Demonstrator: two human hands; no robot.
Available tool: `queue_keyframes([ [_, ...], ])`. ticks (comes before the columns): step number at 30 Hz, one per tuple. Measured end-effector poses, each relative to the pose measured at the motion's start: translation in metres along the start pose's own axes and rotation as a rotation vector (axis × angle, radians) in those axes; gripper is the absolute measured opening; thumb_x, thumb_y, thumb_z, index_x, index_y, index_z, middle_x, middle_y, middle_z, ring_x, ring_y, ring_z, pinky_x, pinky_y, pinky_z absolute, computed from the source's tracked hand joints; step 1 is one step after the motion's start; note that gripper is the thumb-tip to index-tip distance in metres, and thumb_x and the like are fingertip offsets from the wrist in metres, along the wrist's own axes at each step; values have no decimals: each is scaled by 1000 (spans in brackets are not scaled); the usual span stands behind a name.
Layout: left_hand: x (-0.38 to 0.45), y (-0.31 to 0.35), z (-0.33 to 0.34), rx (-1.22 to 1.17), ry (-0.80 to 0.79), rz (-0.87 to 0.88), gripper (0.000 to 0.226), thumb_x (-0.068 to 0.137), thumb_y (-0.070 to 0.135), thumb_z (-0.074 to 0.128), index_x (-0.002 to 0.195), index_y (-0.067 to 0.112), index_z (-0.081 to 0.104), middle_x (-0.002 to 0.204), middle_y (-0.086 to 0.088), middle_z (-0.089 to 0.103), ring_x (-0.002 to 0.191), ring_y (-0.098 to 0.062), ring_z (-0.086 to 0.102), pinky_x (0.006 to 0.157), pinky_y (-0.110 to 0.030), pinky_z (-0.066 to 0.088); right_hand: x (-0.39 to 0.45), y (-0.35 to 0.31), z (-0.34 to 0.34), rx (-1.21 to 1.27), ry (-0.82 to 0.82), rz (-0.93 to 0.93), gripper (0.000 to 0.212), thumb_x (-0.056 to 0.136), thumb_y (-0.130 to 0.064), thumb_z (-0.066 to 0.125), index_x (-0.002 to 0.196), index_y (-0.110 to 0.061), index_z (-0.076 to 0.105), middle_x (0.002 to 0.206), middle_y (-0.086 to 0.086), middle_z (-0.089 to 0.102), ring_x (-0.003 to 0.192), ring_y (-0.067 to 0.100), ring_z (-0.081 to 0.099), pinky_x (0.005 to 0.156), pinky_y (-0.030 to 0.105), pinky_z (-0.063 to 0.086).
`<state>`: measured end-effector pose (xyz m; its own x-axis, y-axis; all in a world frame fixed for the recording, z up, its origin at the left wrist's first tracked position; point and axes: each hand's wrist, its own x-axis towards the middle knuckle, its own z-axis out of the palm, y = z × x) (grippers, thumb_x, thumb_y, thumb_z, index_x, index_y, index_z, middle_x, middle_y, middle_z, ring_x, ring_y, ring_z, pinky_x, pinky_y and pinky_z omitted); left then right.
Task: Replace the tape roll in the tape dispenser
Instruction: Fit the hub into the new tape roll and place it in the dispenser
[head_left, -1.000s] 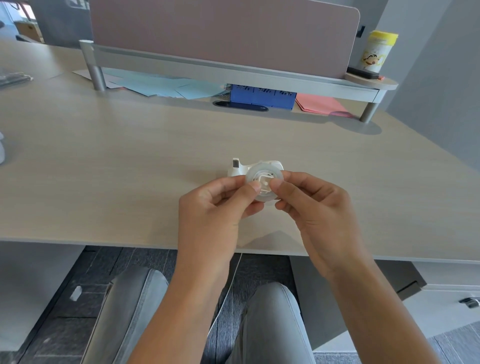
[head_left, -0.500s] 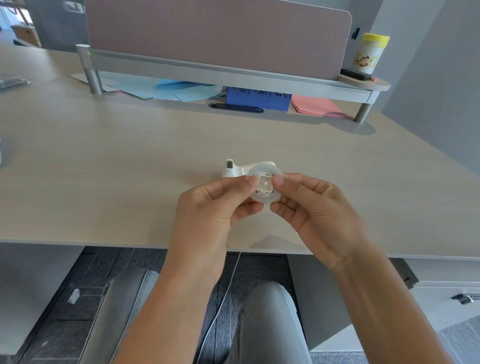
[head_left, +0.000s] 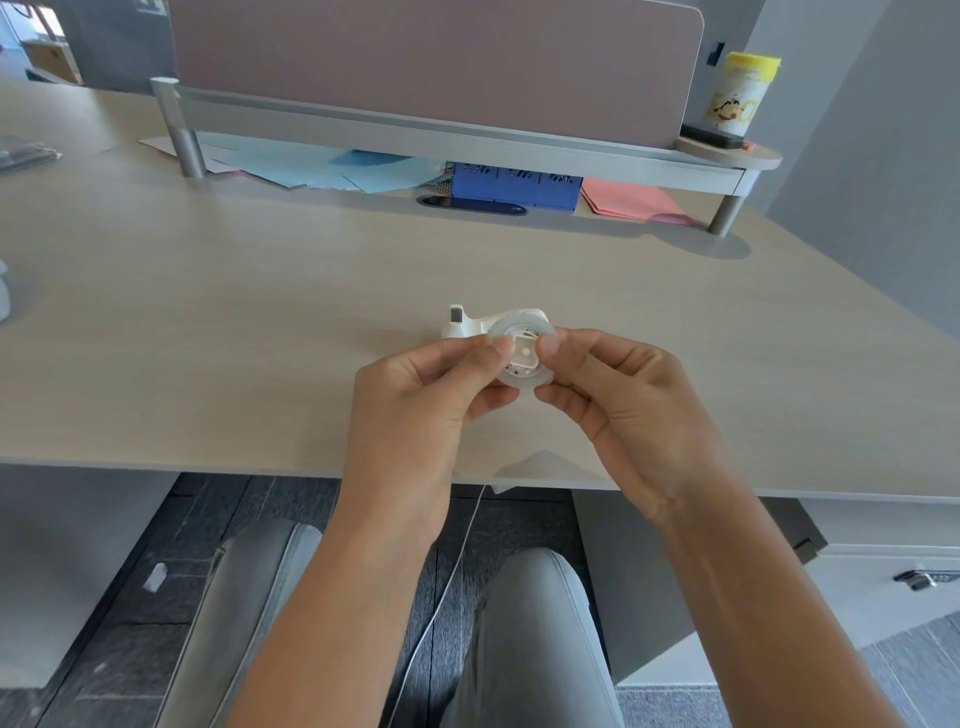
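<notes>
Nearest the camera we see the person's two knees in grey trousers (head_left: 530, 639) below the desk edge, with a thin white cord (head_left: 452, 577) hanging between them over the dark floor. Both bare forearms rise from the lower frame and meet above the front part of the pale wooden desk (head_left: 218, 322).

The left hand (head_left: 415, 405) and the right hand (head_left: 628, 410) hold the clear tape roll (head_left: 522, 378) between them. The left thumb and forefinger pinch the roll's left rim; the right thumb and forefinger pinch its right rim, and the remaining fingers of each hand curl loosely beneath it. The roll faces the camera, and a white square hub piece (head_left: 523, 353) sits in its centre, between the two thumbs.

Just behind the roll, and partly hidden by it, the white tape dispenser (head_left: 467, 325) stands on the desk with its cutter end to the left. We cannot tell whether the roll touches the dispenser.

Farther back, a grey raised shelf (head_left: 415, 136) on metal legs spans the desk in front of a mauve partition panel (head_left: 426, 57). Under the shelf lie light blue papers (head_left: 322, 169), a blue box (head_left: 514, 188) and pink papers (head_left: 628, 201). At the shelf's right end stands a yellow-lidded canister (head_left: 740, 93).
</notes>
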<state>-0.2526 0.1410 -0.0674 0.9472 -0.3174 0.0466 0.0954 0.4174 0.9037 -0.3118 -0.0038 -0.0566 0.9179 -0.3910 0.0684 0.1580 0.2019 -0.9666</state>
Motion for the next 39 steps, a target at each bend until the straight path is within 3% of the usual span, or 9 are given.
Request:
queue_keyframes([
  [5,-4,1,6,4,39,29,6,81,8,81,87,6,82,89,-17,81,79,-20,75,81,-35,63,-7,5,4,-217,197,-200,22,86,-19,83,108,-14,80,98,6,82,90,14,74,81,28,60],
  [9,-13,-2,14,52,52,84,14,79,10,84,92,6,80,88,-13,81,79,-18,77,96,-47,61,-17,10,5,-369,303,-398,9,90,-14,80,98,-18,79,93,-5,81,82,11,75,76,27,59],
  [12,-20,0,21,10,36,80,8,90,11,74,89,6,81,91,-14,82,83,-19,79,99,-48,60,-20,9,0,-401,269,-392,15,97,-8,70,104,-15,81,102,-3,82,91,15,77,84,38,63],
  [14,-22,0,24,3,45,83,25,97,5,61,84,8,82,90,-14,82,85,-23,79,98,-47,60,-23,7,-4,-400,244,-376,22,100,-7,63,110,-15,81,107,-2,82,99,14,77,91,40,62],
  [19,-28,-1,32,77,57,136,25,97,-2,55,93,2,79,93,-18,81,89,-25,79,95,-45,62,-29,-3,-9,-383,152,-329,18,95,-17,75,112,-17,80,102,-5,83,97,8,77,87,24,60],
  [25,-16,-3,35,250,76,169,17,93,12,72,108,16,79,95,-3,80,90,-15,76,85,-40,65,-23,-11,-17,-280,101,-230,15,97,-20,72,108,-17,82,105,3,82,92,17,74,88,29,61],
  [29,-7,-2,34,186,-23,102,17,93,9,72,108,8,80,97,-12,82,92,-22,79,86,-40,65,-15,-13,-18,-280,86,-218,15,94,-15,74,107,-13,82,98,6,84,85,19,72,84,33,60],
  [33,6,-5,27,189,-32,96,15,90,8,75,104,9,80,93,-11,83,83,-19,79,93,-46,62,-4,-13,-18,-290,104,-209,14,89,-13,80,102,-10,83,94,5,84,82,9,74,77,24,60],
  [39,22,-6,18,359,1,161,19,86,13,80,103,19,82,92,2,84,87,-16,80,89,-36,63,18,-16,-17,-437,19,-178,13,91,-14,79,104,-12,82,96,2,83,79,6,72,76,18,55],
])
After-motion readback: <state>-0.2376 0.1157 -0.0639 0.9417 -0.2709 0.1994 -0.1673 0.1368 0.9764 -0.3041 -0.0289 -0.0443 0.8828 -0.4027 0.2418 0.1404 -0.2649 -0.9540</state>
